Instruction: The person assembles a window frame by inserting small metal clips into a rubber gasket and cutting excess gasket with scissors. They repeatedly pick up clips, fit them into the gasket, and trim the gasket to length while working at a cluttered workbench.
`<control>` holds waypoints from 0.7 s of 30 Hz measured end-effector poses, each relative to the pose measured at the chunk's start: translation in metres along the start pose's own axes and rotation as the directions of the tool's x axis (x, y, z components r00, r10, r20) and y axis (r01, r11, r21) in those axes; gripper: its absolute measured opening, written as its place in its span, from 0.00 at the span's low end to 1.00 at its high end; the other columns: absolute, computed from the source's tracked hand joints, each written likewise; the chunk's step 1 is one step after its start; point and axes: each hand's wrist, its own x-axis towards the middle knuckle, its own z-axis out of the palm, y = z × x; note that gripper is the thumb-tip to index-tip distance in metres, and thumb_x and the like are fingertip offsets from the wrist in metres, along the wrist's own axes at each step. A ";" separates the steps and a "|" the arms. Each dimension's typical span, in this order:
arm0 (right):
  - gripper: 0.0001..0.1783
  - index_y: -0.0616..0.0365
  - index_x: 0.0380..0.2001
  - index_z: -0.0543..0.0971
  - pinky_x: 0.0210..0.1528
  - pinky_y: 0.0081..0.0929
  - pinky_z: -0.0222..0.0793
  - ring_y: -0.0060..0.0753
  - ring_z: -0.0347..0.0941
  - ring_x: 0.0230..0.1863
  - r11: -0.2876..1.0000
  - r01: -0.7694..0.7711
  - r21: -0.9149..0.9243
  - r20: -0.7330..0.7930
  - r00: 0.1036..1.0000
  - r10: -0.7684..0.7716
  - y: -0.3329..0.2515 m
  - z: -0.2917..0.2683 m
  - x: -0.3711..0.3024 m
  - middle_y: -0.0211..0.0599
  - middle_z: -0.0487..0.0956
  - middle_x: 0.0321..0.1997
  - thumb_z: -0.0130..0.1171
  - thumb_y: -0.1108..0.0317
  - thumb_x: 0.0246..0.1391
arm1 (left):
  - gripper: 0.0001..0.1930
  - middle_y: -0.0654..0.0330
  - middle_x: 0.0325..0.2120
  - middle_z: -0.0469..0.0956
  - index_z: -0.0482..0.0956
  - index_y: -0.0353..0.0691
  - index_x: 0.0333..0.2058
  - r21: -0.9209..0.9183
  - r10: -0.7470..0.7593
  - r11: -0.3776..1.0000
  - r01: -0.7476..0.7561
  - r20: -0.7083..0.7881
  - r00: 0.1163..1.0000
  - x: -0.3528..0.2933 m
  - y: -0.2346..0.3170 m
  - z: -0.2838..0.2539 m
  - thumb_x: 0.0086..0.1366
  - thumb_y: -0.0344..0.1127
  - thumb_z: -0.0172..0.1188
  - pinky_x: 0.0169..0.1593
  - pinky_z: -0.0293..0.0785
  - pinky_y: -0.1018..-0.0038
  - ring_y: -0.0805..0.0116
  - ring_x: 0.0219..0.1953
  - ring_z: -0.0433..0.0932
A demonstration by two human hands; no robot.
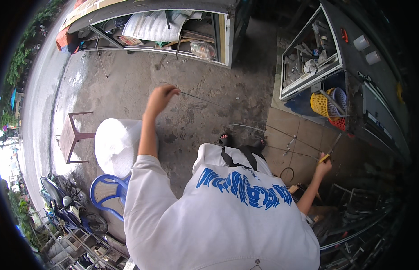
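The left hand (pixel 163 98), left of centre in the upper half of the frame, has its fingers curled closed on a thin dark cord (pixel 196 97), which trails right and fades into blur; where it ends I cannot tell. The right hand (pixel 323 168), toward the right edge of the frame, grips a yellow-handled tool (pixel 325 158), its narrow end pointing up and right. Between the hands lies open concrete floor (pixel 196 76), giving the left arm free room above and to its right. Just beside that forearm stands a white roll (pixel 117 146), crowding its left side, with a blue chair (pixel 108 194) below and a brown stool (pixel 71 138) farther left. A glass-fronted cabinet (pixel 229 42) bounds the top edge. Tiled floor (pixel 281 119) runs beneath the right side, bounded by a second cabinet (pixel 310 85) and a yellow basket (pixel 320 106) at upper right; stacked clutter (pixel 349 211) closes in at lower right.
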 end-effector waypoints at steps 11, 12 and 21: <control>0.22 0.64 0.35 0.83 0.41 0.46 0.73 0.56 0.79 0.41 0.832 -0.258 -0.492 -0.182 0.964 0.192 0.126 -0.086 0.028 0.53 0.83 0.34 0.63 0.51 0.53 | 0.08 0.56 0.31 0.83 0.84 0.39 0.34 0.185 0.046 0.983 -0.002 -0.233 0.971 0.020 -0.071 -0.086 0.65 0.34 0.58 0.38 0.74 0.69 0.58 0.34 0.81; 0.22 0.64 0.36 0.83 0.41 0.46 0.73 0.57 0.79 0.41 0.859 -0.235 -0.455 -0.135 0.972 0.194 0.113 -0.081 0.022 0.53 0.83 0.34 0.63 0.52 0.53 | 0.08 0.57 0.32 0.83 0.84 0.39 0.34 0.180 0.014 0.983 0.035 -0.260 0.965 0.022 -0.061 -0.076 0.65 0.34 0.57 0.38 0.74 0.69 0.58 0.35 0.82; 0.06 0.63 0.36 0.80 0.27 0.21 0.70 0.24 0.76 0.25 0.642 -0.472 0.604 0.699 0.701 -0.142 -0.198 0.090 -0.110 0.33 0.79 0.25 0.56 0.73 0.59 | 0.07 0.59 0.34 0.82 0.84 0.45 0.35 -0.266 0.468 0.869 -0.416 0.174 0.867 -0.015 0.185 0.151 0.60 0.34 0.60 0.39 0.76 0.64 0.55 0.36 0.81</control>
